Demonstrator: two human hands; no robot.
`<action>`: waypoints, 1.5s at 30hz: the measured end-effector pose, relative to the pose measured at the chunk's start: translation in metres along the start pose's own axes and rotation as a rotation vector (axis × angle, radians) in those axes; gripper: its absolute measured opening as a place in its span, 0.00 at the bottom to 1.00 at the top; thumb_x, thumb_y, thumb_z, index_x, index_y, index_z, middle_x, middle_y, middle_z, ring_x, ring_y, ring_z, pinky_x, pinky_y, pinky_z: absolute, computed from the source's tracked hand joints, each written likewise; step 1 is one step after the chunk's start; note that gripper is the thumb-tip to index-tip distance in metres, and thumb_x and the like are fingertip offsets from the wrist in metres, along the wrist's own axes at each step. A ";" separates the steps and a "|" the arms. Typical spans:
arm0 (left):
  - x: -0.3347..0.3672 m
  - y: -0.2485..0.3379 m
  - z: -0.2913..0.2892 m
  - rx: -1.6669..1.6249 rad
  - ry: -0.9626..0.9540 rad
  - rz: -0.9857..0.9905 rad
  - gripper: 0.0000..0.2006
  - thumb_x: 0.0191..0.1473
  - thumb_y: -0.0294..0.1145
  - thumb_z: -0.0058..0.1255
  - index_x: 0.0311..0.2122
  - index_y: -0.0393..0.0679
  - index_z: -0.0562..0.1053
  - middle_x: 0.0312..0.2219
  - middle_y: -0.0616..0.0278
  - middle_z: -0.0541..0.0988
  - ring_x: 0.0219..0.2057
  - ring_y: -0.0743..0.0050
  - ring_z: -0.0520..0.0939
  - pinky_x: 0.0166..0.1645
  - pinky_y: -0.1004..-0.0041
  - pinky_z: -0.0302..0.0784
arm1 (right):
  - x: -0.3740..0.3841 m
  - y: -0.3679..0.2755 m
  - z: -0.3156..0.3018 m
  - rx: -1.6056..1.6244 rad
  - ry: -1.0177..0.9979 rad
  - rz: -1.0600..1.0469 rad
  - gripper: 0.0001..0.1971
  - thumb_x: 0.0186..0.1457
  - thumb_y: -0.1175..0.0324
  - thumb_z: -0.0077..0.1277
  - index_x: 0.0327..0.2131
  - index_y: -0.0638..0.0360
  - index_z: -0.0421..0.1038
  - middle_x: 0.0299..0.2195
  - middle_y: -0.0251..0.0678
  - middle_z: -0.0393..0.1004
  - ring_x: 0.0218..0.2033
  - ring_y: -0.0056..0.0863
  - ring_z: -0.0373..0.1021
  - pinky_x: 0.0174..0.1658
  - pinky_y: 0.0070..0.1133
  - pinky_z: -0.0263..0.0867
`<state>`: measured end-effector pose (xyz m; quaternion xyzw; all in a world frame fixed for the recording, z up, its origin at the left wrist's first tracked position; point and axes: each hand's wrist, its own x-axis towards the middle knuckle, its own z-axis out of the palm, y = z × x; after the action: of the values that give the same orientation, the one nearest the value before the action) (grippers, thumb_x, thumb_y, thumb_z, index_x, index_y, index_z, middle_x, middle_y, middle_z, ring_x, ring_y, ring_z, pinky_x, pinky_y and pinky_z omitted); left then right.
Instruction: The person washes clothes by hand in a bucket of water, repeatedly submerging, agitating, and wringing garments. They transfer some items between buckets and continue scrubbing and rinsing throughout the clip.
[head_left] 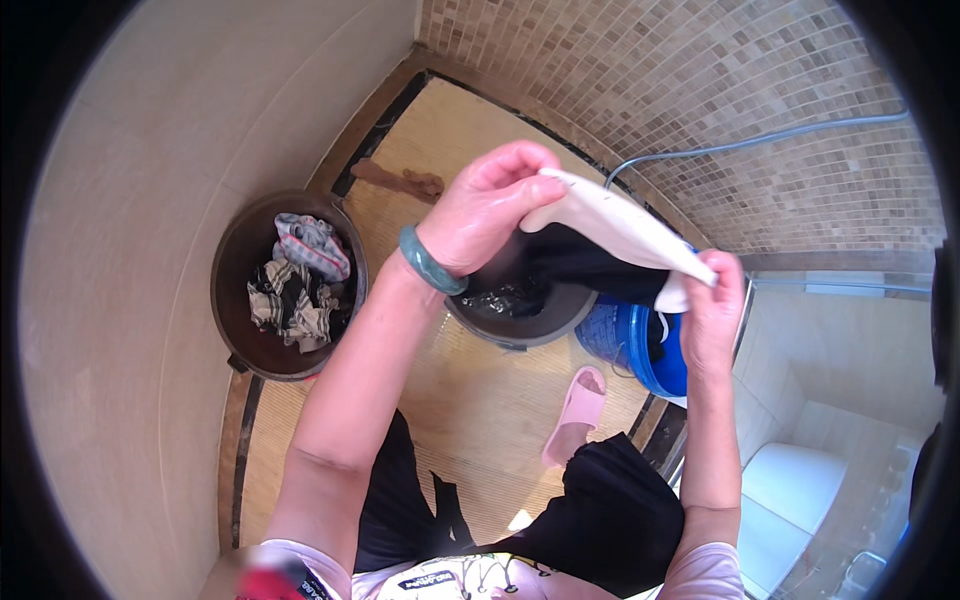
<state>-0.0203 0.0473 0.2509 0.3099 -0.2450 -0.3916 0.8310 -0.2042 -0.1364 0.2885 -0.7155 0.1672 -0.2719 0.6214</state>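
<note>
**White-and-black cloth stretched between both hands above the basin**

White on its upper face and black beneath, the garment hangs in the air between the two hands, well above the floor. Its long axis runs from upper left down to lower right, sloping toward the person's right side.

The left hand, with a green bangle on its wrist, is pinched shut on the higher, left end of the cloth, thumb and fingers folded over the edge. The right hand is closed on the lower, right end, where the white fabric tapers to a corner. Both hands grip it at once, so neither is nearer; the cloth is taut across the gap, and its black part sags below the white strip.

Directly under the garment stands a dark basin with wet dark cloth in it. Just right of that, and partly behind the right hand, is a blue bucket. Farther left, apart from both hands, a second dark tub holds checked and striped laundry. A pink slipper lies on the pale tiled floor near the person's knees.
</note>
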 end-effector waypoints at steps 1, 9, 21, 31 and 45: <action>0.000 0.005 0.008 -0.047 -0.030 0.040 0.02 0.53 0.27 0.47 0.33 0.44 0.69 0.29 0.72 0.72 0.31 0.87 0.71 0.37 0.83 0.67 | 0.001 -0.008 0.004 0.086 -0.027 -0.103 0.09 0.50 0.79 0.49 0.33 0.56 0.62 0.35 0.32 0.65 0.36 0.17 0.63 0.40 0.16 0.62; -0.001 -0.095 -0.028 0.947 0.161 -0.093 0.11 0.49 0.35 0.49 0.35 0.38 0.70 0.30 0.55 0.74 0.34 0.68 0.76 0.40 0.73 0.70 | -0.001 0.103 0.093 -0.211 -0.395 0.132 0.28 0.42 0.83 0.49 0.50 0.60 0.57 0.47 0.41 0.64 0.51 0.34 0.60 0.50 0.25 0.60; -0.033 -0.105 -0.063 1.900 0.114 -0.710 0.24 0.51 0.31 0.36 0.56 0.50 0.57 0.59 0.50 0.48 0.60 0.46 0.47 0.57 0.55 0.51 | 0.016 0.216 0.153 -1.176 -0.748 0.407 0.15 0.50 0.65 0.43 0.41 0.59 0.66 0.39 0.50 0.69 0.41 0.48 0.65 0.45 0.33 0.62; -0.038 -0.133 -0.056 1.735 0.116 -0.780 0.35 0.46 0.28 0.43 0.60 0.45 0.45 0.60 0.49 0.46 0.61 0.50 0.48 0.59 0.57 0.51 | 0.034 0.192 0.116 -0.780 -0.485 0.425 0.14 0.52 0.66 0.43 0.42 0.60 0.66 0.37 0.46 0.72 0.40 0.37 0.68 0.43 0.27 0.63; -0.032 -0.130 -0.092 1.138 0.176 -0.040 0.24 0.45 0.37 0.53 0.50 0.48 0.65 0.55 0.49 0.58 0.52 0.48 0.64 0.50 0.62 0.65 | 0.045 -0.193 0.060 0.153 -0.088 0.107 0.17 0.60 0.62 0.37 0.48 0.61 0.61 0.42 0.39 0.69 0.42 0.29 0.69 0.46 0.26 0.66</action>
<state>-0.0442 0.0376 0.0902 0.7441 -0.3412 -0.1866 0.5432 -0.1517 -0.0812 0.4814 -0.6672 0.1566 -0.2185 0.6947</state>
